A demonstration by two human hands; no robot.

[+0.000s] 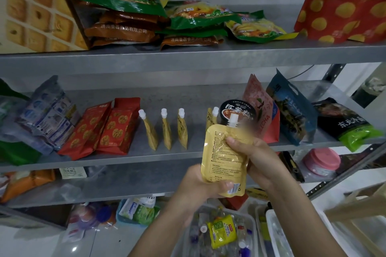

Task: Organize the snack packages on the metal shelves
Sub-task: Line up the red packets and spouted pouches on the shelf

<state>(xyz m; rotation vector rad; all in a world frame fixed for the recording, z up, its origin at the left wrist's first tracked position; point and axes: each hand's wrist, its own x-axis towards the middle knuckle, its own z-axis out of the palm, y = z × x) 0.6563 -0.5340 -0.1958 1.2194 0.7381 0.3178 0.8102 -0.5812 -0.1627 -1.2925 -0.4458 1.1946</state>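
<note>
I hold a yellow spouted pouch [224, 156] upright in front of the middle metal shelf [146, 155], its printed back toward me. My left hand [200, 183] grips its bottom edge, thumb across the lower corner. My right hand [253, 158] grips its right side, thumb pressed on the upper face. On the shelf behind stand several matching yellow pouches with white caps [166, 129], spaced in a row. Two red cracker bags [108, 127] lean to their left.
A black noodle bowl [237, 111], pink [262, 110] and blue [292, 108] bags and a black-green bag [346, 123] fill the shelf's right. Green and brown packets [125, 6] and a red bag [344, 2] sit on the top shelf. Bins of goods [221, 231] lie below.
</note>
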